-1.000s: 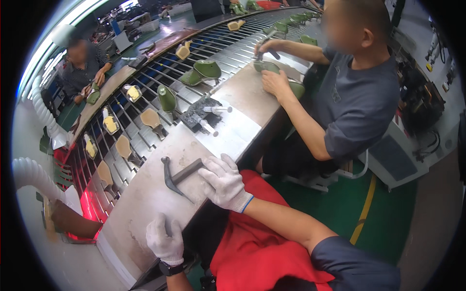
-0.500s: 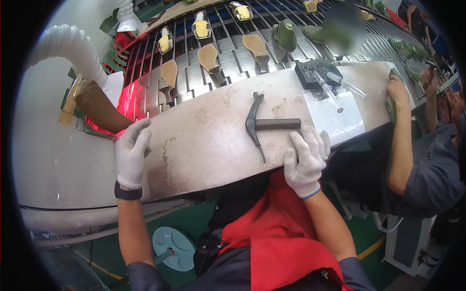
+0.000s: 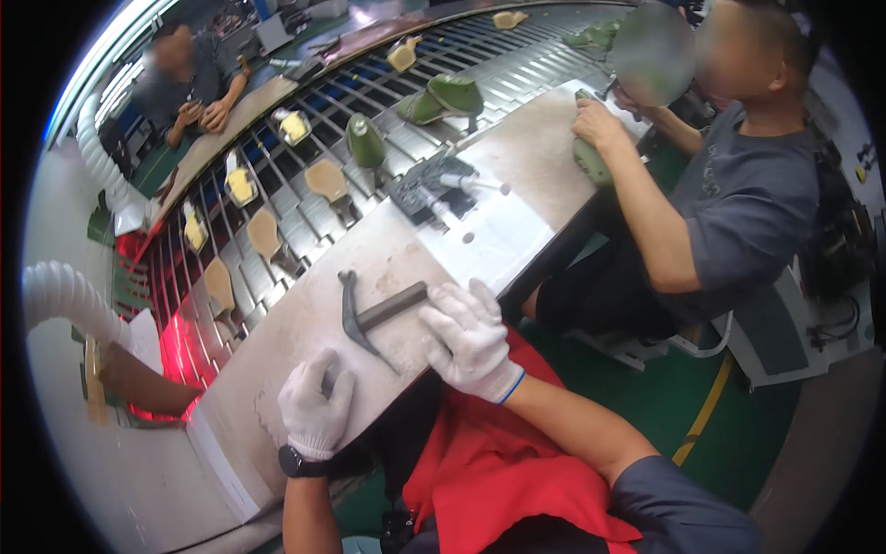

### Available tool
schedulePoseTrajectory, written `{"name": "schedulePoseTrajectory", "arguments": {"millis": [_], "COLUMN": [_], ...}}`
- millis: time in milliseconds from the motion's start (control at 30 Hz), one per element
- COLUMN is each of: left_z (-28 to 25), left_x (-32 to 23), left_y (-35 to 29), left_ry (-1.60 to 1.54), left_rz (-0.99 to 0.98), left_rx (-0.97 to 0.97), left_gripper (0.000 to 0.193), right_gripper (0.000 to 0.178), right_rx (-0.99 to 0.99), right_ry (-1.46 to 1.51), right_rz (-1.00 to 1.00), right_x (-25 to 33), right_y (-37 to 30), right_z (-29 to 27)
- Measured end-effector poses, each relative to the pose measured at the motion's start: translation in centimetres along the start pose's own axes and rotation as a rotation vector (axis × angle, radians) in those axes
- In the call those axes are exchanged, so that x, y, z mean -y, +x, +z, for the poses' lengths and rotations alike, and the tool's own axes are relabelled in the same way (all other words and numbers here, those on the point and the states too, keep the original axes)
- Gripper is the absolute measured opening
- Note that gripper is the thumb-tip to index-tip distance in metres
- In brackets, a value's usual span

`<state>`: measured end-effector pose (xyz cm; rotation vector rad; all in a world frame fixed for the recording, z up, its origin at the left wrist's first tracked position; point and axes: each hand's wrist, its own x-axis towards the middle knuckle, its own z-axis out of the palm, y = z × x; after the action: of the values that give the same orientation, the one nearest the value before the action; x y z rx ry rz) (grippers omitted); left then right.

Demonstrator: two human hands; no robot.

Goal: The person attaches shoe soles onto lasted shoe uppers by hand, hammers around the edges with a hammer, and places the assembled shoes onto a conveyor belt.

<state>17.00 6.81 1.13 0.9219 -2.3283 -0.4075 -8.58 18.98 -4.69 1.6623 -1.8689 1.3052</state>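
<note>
A hammer (image 3: 388, 308) lies on the work table (image 3: 305, 305), its dark wooden handle pointing toward my right side. Its curved metal head tapers to a thin point near the table's front edge. My right hand (image 3: 469, 343), in a white knit glove, is beside the handle's end with its fingers stretched out. I cannot tell whether the fingertips touch the handle. My left hand (image 3: 317, 403), also gloved, rests at the front edge to the left of the hammer. Its fingers are loosely bent, the thumb stands apart, and nothing shows in it.
Beyond the table runs a slatted conveyor (image 3: 295, 242) with tan shoe lasts (image 3: 264, 234) and green shoe uppers (image 3: 365, 141). Two syringes (image 3: 449, 214) lie by a dark block (image 3: 432, 180) on a white sheet (image 3: 498, 242). At right a co-worker (image 3: 729, 203) holds a green shoe piece (image 3: 591, 159).
The view has swung to the right and up, bringing the co-workers into sight. My left hand has come closer to the hammer and my right hand. The hammer still lies on the table.
</note>
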Motion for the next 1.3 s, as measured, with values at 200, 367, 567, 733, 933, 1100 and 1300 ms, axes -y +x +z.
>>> {"name": "schedulePoseTrajectory", "arguments": {"millis": [200,367,567,733,933,1100,1300], "left_z": [0.1,-0.7,-1.3,-1.8,2.3,9.3,8.0], "left_x": [0.3,0.5,0.5,0.5,3.3,2.8,7.0], "left_y": [-0.3,-0.2,0.9,5.6,22.3,28.9,28.5], "left_ry": [-0.086,-0.068,-0.046,-0.131,0.069,0.362,0.299], "left_rz": [-0.058,-0.050,-0.064,-0.297,-0.317,-0.352,-0.444], "left_rx": [0.003,-0.011,0.054,0.118,0.174,0.440,0.212], "left_gripper": [0.027,0.027,0.029,0.040,0.068,0.067,0.051], "right_gripper": [0.037,0.036,0.040,0.047,0.037,0.030,0.035], "right_rx": [0.031,0.038,0.030,0.220,0.444,0.416,0.286], "right_ry": [0.016,0.001,0.279,0.399,0.263,0.314,0.292], "right_rz": [0.007,0.017,0.113,-0.048,-0.115,-0.078,-0.039], "right_x": [0.2,0.9,3.2,4.6,5.0,0.9,-2.1], "right_y": [-0.4,-0.1,2.4,9.1,11.1,12.7,12.8], "right_z": [-0.8,-0.2,-1.8,1.9,6.8,5.3,3.7]}}
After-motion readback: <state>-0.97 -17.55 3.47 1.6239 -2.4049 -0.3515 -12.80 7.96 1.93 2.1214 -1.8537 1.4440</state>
